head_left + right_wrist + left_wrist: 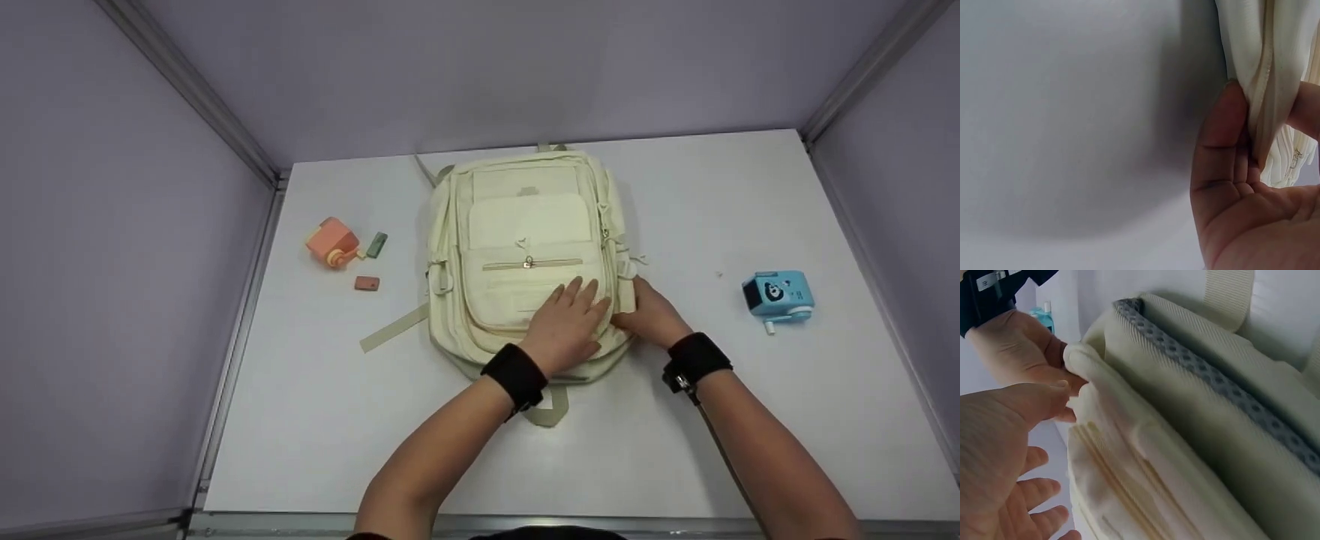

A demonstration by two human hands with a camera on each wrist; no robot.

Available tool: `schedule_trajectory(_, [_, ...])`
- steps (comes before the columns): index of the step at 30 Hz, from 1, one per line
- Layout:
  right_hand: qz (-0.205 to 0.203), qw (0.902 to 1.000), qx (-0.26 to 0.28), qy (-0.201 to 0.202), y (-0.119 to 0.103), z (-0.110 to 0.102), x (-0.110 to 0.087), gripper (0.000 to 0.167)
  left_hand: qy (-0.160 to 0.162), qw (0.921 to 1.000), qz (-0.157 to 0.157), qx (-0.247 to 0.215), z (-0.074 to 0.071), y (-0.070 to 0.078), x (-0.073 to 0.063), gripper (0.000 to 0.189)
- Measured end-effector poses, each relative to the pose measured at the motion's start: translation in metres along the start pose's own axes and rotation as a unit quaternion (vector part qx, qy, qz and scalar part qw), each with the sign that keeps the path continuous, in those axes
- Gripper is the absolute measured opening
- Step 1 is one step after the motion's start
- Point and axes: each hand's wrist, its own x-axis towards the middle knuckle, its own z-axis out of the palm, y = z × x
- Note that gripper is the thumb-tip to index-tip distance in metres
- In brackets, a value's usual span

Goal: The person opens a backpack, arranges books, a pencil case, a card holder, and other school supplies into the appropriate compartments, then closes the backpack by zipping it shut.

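A cream backpack (525,217) lies flat on the white table, front side up, with a short zipper (529,263) across its front pocket. My left hand (568,326) rests on the lower right of that front, its fingers extended over the fabric. At the bag's lower right side, my right hand (652,313) grips the edge. The right wrist view shows the right fingers (1221,140) curled round a fold of cream fabric (1269,107) along a zipper seam. Grey mesh padding (1213,379) shows on the bag's underside in the left wrist view.
To the left lie an orange hand-crank pencil sharpener (332,240), a small green block (377,244) and a small reddish block (367,283). A blue hand-crank sharpener (780,294) stands at the right. A strap (394,328) sticks out leftward. Walls enclose the table's back and sides.
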Motion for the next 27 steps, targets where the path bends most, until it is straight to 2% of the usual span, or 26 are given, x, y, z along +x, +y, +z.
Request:
schedule_trajectory(3, [0.008,0.9995,0.01,-0.03,0.0,-0.007,0.002,0.084,-0.014,0.9998,0.009,0.009,0.007,0.011,0.006,0.074])
schedule_trajectory(7, [0.051,0.9965,0.016,-0.064,0.001,-0.026,0.006,0.073,-0.023,0.9995,0.006,0.022,0.011,0.016,0.007,0.066])
schedule_trajectory(9, [0.064,0.9972,0.001,-0.039,0.0,-0.036,0.01,0.062,-0.02,0.9995,0.006,0.022,0.012,0.015,0.007,0.058])
schedule_trajectory(11, [0.061,0.9979,-0.018,0.01,-0.002,-0.042,0.017,0.05,-0.019,0.9997,0.008,0.017,0.011,0.014,0.006,0.052])
schedule_trajectory(13, [0.046,0.9962,-0.042,0.06,-0.003,-0.045,0.026,0.042,-0.021,0.9997,0.009,0.008,0.009,0.012,0.006,0.048])
schedule_trajectory(15, [0.025,0.9932,-0.064,0.094,-0.004,-0.045,0.036,0.038,-0.024,0.9997,0.007,-0.002,0.007,0.01,0.006,0.046])
schedule_trajectory(20, [-0.022,0.9883,-0.102,0.112,0.0,-0.041,0.059,0.035,-0.031,0.9989,0.011,-0.032,0.004,0.007,0.008,0.042])
schedule_trajectory(23, [-0.029,0.985,-0.124,0.117,0.007,-0.042,0.067,0.032,-0.028,0.9982,0.02,-0.05,0.003,0.006,0.008,0.04])
schedule_trajectory(27, [-0.026,0.9849,-0.118,0.123,0.018,-0.046,0.073,0.03,-0.019,0.9975,0.031,-0.061,-0.001,0.006,0.008,0.039])
